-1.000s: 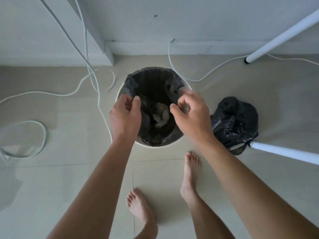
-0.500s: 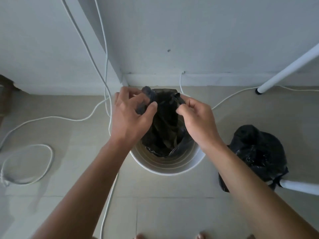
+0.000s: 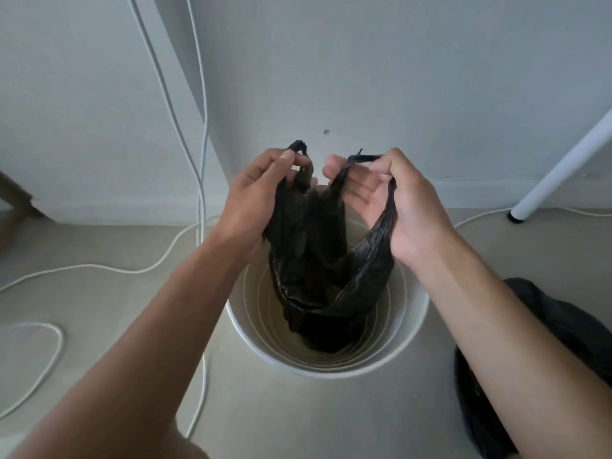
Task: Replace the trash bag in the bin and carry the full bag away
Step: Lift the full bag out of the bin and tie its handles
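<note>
A round white bin (image 3: 410, 329) stands on the floor against the wall. A black trash bag (image 3: 318, 279) hangs partly out of it, its bottom still inside the bin. My left hand (image 3: 258, 200) pinches the bag's left handle loop. My right hand (image 3: 397, 207) grips the right handle loop, which runs across the palm. Both hands are above the bin's far rim, close together. A second black bag (image 3: 563, 342), bulging, lies on the floor to the right of the bin, partly hidden by my right forearm.
White cables (image 3: 198, 160) run down the wall and trail over the floor to the left of the bin, one in a loop (image 3: 49, 352). A slanted white furniture leg (image 3: 563, 167) stands at the right. A wooden piece (image 3: 16, 200) shows at the left edge.
Both hands have risen with the bag's handles, drawing the black bag up out of the bin. The bin's white inner wall shows more. The camera has come closer.
</note>
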`<state>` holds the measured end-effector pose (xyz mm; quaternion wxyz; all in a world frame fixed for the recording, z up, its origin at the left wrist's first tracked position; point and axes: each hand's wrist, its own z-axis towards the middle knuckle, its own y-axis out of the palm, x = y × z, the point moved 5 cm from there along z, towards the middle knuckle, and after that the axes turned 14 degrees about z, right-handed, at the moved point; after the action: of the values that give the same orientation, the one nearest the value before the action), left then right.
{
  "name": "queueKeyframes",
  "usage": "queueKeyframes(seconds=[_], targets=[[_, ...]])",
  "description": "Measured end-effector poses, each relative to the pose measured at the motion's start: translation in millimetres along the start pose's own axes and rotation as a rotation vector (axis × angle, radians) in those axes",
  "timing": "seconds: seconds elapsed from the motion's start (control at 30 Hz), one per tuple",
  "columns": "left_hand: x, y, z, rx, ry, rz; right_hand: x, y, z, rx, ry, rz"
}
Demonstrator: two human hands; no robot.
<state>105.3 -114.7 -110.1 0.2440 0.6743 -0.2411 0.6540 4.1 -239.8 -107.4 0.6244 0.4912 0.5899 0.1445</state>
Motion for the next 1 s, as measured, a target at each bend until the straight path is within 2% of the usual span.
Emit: queueKeyframes(seconds=[0.1,0.23,0.3,0.43,0.57,0.67,0.8,1.0], targets=[[4.1,1.0,-3.8,-0.002,-0.063,0.000,-1.3,-3.9,-3.9,0.126,-0.003,-0.051],[6.0,3.3,-11.9,-0.035,-0.112,0.033,-5.2,-3.4,-14.1,0.202,0.007,-0.501],[7.8,7.5,-12.4,-0.080,-0.071,0.115,-6.5,-4.2,-16.8,0.212,0.026,-0.606],[6.7,14.8,-16.6,-0.098,0.009,0.248,5.9,-9.7,-14.1,0.213,0.102,-0.497],[-0.5,4.5,-21.0,-0.063,-0.017,0.224,15.7,-11.5,-18.8,0.103,0.072,-0.669],[1.3,1.9,-20.3,-0.043,0.030,0.290,22.8,-14.0,-23.2,0.033,0.024,-0.789],[2.3,0.8,-27.5,0.006,0.080,0.437,23.1,-18.9,-23.8,0.135,-0.048,-0.704],[8.9,3.7,-29.0,0.112,0.154,0.624,20.9,-13.8,-19.1,0.240,-0.029,-0.520]])
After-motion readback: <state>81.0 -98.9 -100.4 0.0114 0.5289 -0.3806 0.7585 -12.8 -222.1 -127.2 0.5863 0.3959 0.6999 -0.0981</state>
